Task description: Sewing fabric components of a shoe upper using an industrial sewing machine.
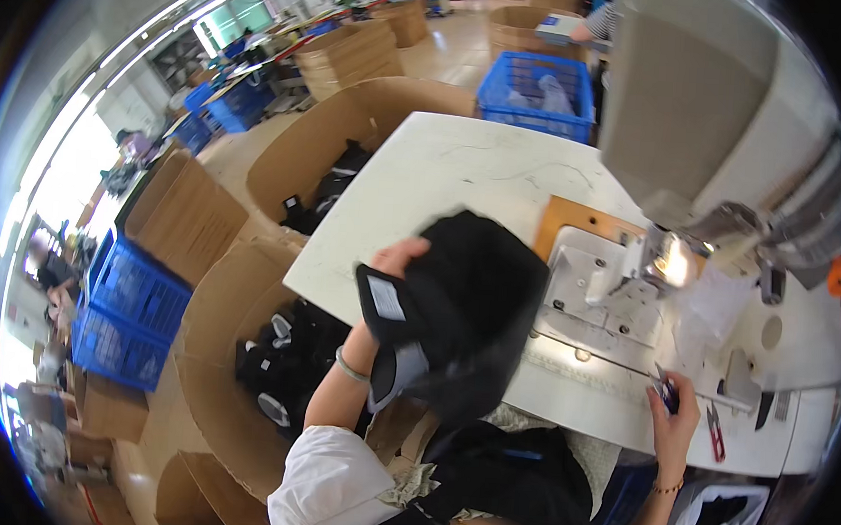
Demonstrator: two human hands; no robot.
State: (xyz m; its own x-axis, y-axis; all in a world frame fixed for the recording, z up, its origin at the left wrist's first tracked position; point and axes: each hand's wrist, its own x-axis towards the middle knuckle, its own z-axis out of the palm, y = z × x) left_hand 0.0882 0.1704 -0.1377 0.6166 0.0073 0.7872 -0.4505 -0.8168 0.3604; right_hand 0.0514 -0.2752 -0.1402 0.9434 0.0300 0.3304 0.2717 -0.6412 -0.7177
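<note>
My left hand (397, 259) grips a black fabric piece (482, 275) with a white label and a grey patch, raised over the near left part of the white sewing table (410, 181). The fabric is partly blurred and hides most of my fingers. At the table's front edge my right hand (676, 414) is closed round small dark-handled thread snips (666, 391), tips pointing away from me. Just right of that hand lies a second pair of snips (717, 434) with red handles. The sewing machine (663, 261), its lamp lit, stands beyond both hands.
Large cardboard bins (209, 346) holding black pieces (287, 365) stand left of the table. A blue crate (536, 93) sits behind it, with stacked blue crates (133, 309) at far left. A white bag (759, 513) hangs at lower right. Other people are farther off.
</note>
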